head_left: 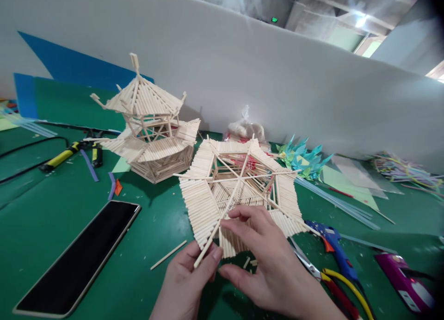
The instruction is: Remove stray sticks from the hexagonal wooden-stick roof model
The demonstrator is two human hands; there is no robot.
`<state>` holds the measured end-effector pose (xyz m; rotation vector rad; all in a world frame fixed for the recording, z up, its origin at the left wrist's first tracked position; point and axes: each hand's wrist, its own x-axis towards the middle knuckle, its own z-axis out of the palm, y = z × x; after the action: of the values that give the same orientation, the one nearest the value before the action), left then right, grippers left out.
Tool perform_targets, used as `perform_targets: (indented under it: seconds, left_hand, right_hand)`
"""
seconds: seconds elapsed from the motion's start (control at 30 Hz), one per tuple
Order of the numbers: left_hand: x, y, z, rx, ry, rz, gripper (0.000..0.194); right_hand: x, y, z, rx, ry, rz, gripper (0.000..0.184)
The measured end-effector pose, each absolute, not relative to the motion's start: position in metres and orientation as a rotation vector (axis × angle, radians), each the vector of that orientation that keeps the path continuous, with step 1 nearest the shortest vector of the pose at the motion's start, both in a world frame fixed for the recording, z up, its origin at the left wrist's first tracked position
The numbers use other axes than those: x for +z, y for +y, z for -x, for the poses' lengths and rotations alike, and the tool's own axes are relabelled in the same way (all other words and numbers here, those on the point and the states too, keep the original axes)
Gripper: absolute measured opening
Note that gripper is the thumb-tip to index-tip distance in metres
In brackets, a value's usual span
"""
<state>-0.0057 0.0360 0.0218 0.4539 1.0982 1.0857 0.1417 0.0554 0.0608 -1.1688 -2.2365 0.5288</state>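
head view: from where i stand, left hand (189,278) pinches lower end of long stick (212,236) between thumb and finger. right hand (272,260) wide, thumb well apart, fingertips touching same stick. stick slopes over near side of open-topped stick model (198,195) on green table (138,253). roofed pagoda (149,146) beside it, phone (81,257) farther left, blue glue gun (342,253) at right.
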Motion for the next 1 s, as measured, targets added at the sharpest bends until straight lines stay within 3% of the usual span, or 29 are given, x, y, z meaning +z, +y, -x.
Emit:
perform_targets:
  seconds: [1.0]
  left_hand:
    - [0.020,0.040,0.004,1.110,1.202,-0.524,0.017]
  right_hand:
    - [0.058,0.060,-0.140,0.557,-2.222,1.158,0.038]
